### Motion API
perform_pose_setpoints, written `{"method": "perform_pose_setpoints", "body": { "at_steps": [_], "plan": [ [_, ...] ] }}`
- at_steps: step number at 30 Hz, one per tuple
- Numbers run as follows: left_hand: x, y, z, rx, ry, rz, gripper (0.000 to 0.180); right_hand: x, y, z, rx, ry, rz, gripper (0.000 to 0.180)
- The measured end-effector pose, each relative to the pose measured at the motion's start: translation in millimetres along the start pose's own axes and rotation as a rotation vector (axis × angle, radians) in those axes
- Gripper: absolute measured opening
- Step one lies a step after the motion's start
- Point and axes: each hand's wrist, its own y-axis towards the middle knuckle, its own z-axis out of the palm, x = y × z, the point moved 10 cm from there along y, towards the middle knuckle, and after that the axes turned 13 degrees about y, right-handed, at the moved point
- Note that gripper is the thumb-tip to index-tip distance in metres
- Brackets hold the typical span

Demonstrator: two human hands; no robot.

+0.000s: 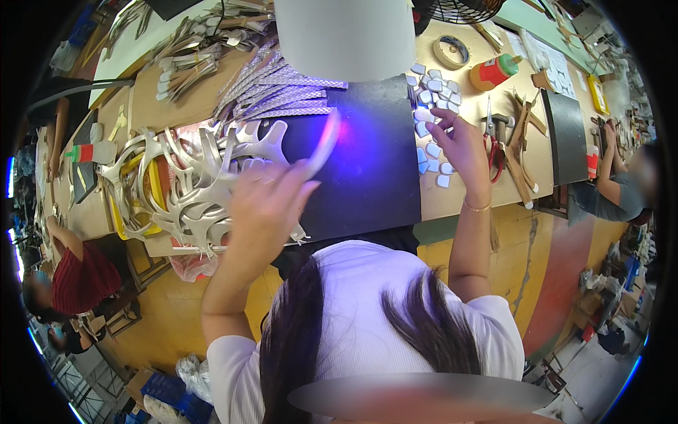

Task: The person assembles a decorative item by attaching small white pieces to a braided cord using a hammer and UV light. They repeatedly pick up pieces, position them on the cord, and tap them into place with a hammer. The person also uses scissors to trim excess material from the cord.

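Observation:
My left hand (265, 205) is closed on one end of a pale curved strip (323, 150), which points up over a black mat (367, 201). A blue-violet glow lies on the mat by its upper end, with a red streak on the strip. Left of that hand is a heap of silvery branched pieces (194, 212), like sandal uppers. To the right of the mat, my right hand (460, 145) has thumb and forefinger at a small pale tab (423, 114), seemingly pinching it. Several similar rounded tabs (443, 181) lie scattered around it.
A white cylinder (345, 35) stands beyond the mat. Patterned strips (282, 95) lie at its left. Right of my right hand are red-handled scissors (494, 152), a hammer (502, 124), brown straps (519, 155), a red bottle (494, 72) and a tape roll (450, 52). Other people sit at both sides.

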Motion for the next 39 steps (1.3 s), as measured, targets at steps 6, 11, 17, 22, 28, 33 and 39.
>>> {"method": "perform_pose_setpoints", "body": {
  "at_steps": [6,11,17,22,28,33,39],
  "plan": [
    [-30,8,112,0.265,0.012,0.202,0.030,18,15,30,0.039,0.132,-0.114,0.029],
    [-39,14,60,0.183,0.092,0.218,0.030,61,60,92,0.126,0.054,-0.359,0.026],
    [-37,-2,-62,0.040,0.229,0.080,0.041,81,84,128,-0.005,-0.065,-0.474,0.030],
    [-12,-7,24,0.100,-0.058,-0.178,0.044,57,92,137,0.127,0.057,-0.257,0.034],
    [-20,-27,122,0.262,-0.154,-0.217,0.043,61,89,134,0.061,-0.042,-0.392,0.032],
    [-19,-32,143,0.402,-0.099,-0.170,0.037,47,92,156,0.162,-0.028,-0.266,0.027],
    [-38,-6,129,0.132,0.049,0.231,0.028,50,91,161,0.209,-0.038,-0.268,0.024]
  ]
}}
